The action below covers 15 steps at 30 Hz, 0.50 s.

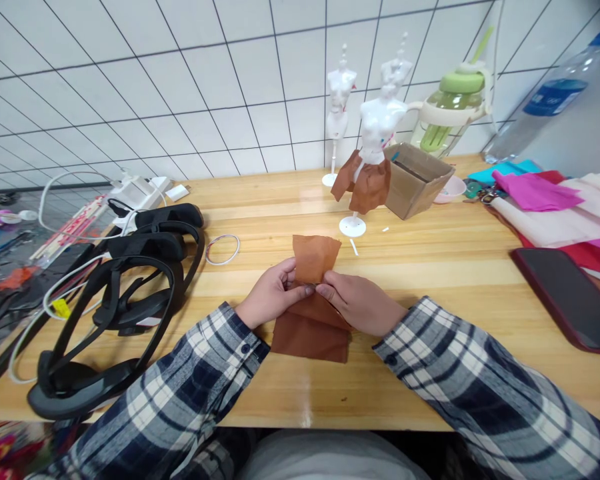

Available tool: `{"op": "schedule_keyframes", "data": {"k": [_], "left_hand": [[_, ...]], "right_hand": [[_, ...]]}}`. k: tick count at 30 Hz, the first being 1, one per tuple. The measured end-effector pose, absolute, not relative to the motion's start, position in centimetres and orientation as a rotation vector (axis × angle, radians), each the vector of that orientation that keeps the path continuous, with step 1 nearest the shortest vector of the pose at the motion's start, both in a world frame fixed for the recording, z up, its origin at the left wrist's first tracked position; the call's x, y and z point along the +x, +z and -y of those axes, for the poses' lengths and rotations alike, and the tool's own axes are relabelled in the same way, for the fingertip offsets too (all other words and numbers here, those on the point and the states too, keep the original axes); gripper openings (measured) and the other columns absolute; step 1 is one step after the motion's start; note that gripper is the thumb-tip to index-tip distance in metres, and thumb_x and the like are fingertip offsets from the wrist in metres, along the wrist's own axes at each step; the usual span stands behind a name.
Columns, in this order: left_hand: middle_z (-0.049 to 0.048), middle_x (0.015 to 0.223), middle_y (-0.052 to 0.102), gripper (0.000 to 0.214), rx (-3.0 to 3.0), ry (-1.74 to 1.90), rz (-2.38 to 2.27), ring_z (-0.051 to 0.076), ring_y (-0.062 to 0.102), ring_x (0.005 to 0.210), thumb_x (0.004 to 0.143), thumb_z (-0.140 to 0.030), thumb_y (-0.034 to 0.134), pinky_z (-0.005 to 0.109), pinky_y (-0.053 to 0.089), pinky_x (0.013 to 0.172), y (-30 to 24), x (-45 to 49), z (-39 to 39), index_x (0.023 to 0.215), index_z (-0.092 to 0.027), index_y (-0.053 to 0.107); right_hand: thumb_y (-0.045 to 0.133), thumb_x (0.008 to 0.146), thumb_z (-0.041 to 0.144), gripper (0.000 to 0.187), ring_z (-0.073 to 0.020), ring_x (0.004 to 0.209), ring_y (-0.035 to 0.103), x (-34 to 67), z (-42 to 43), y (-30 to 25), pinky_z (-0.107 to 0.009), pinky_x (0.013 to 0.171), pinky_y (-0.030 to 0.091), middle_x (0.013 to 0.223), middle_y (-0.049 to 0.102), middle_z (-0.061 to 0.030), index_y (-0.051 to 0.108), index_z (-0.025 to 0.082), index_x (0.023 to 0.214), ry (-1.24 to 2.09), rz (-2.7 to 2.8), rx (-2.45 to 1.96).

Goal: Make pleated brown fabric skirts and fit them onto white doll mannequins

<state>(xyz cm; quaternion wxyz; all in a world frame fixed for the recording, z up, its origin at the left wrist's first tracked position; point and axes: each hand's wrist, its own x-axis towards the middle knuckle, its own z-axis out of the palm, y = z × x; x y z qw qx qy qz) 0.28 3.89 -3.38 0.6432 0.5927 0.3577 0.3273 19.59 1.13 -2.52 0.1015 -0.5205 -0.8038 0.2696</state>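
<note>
Widest first: the pale wooden bench (360, 400), and near its left edge sits the black plastic looped-strap headgear (150, 247), with the left forearm close by; a careless elbow could shove it. Up toward the back edge, the glossy white plastic mannequin (377, 123) balances on a small round base, so a forward knock could tip it. Now the soft brown rectangular cloth (310, 340), front and centre, its lower part toward the front edge; one piece or two, I can't tell. The left hand (275, 290) pinches its left side, the right hand (363, 300) pinches just beside, thumbs nearly meeting. Uneven pull there could skew the fold; a loosened thumb could let it slip. Smallest, a thin white strip (354, 248) beyond the cloth could cling if dragged over.
</note>
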Motion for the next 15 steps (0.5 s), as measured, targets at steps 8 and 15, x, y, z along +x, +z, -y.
{"op": "schedule_keyframes", "data": {"k": [8, 15], "left_hand": [[0.01, 0.112, 0.07, 0.05, 1.361, 0.732, -0.817, 0.022, 0.068, 0.099, 0.074, -0.022, 0.076, 0.032, 0.053, 0.089, -3.4, 0.33, -3.91, 0.12, -0.014, 0.057], [0.0086, 0.111, 0.071, 0.05, 1.354, 0.717, -0.836, 0.02, 0.068, 0.098, 0.074, -0.022, 0.076, 0.029, 0.053, 0.086, -3.25, 0.38, -3.87, 0.119, -0.014, 0.057]], "right_hand": [[0.028, 0.102, 0.044, 0.034, -0.0159, 0.072, 0.057, 19.62, -1.22, -2.52, -0.026, 0.063, 0.032, 0.08, 0.062, -0.0032, 0.047, 0.021, 0.084, 0.781, 2.397, -1.547], [0.029, 0.102, 0.041, 0.033, -0.0162, 0.072, 0.058, 19.55, -1.29, -2.64, -0.026, 0.063, 0.032, 0.081, 0.064, -0.0035, 0.048, 0.021, 0.084, 0.757, 2.41, -1.541]]}}
